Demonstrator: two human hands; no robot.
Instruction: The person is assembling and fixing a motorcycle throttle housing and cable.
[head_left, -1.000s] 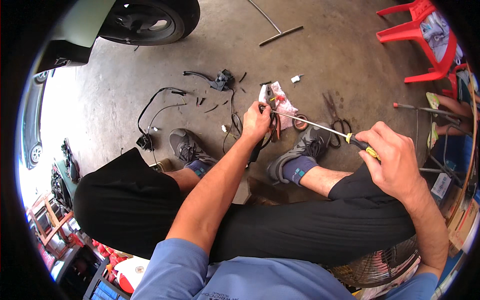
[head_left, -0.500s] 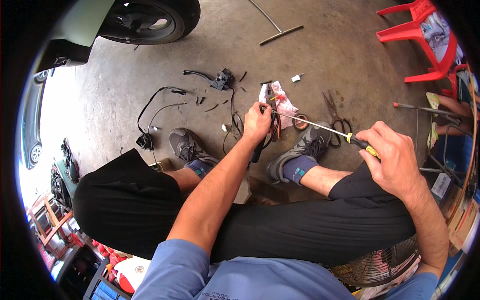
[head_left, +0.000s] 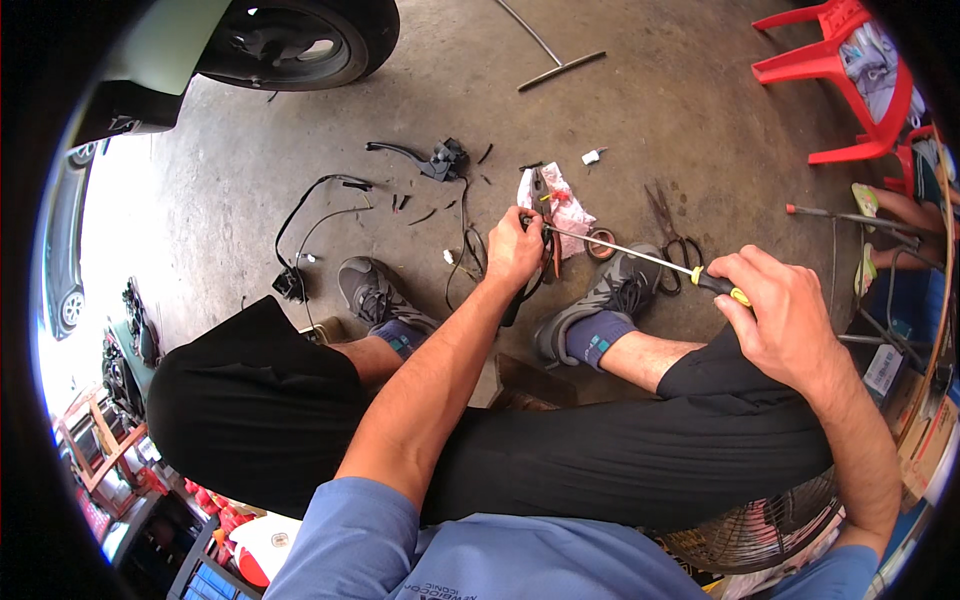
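Note:
My right hand (head_left: pixel 780 318) grips the black-and-yellow handle of a long screwdriver (head_left: pixel 650 258). Its thin shaft runs left to my left hand (head_left: pixel 514 250), where the tip meets a small black part (head_left: pixel 527 219). That part is pinched between my left fingers and is mostly covered by them, so its kind is unclear. Black cable hangs below the same hand. Just beyond it, pliers (head_left: pixel 541 184) lie on a crumpled pink-and-white cloth or tissue (head_left: pixel 571 214). A roll of tape (head_left: pixel 601 245) and black-handled scissors (head_left: pixel 676 240) lie to the right, near my shoe.
On the concrete floor lie a black lever assembly (head_left: pixel 440 161), a switch housing with wires (head_left: pixel 290 284), a white connector (head_left: pixel 593 157) and black scraps. A T-shaped metal bar (head_left: pixel 562 70), car wheel (head_left: pixel 310 42) and red chair (head_left: pixel 830 62) stand farther out. Another person's feet (head_left: pixel 866 230) show at right.
My right hand and the screwdriver handle have shifted slightly left, with the fingers turned a little. The left hand stays almost where it was.

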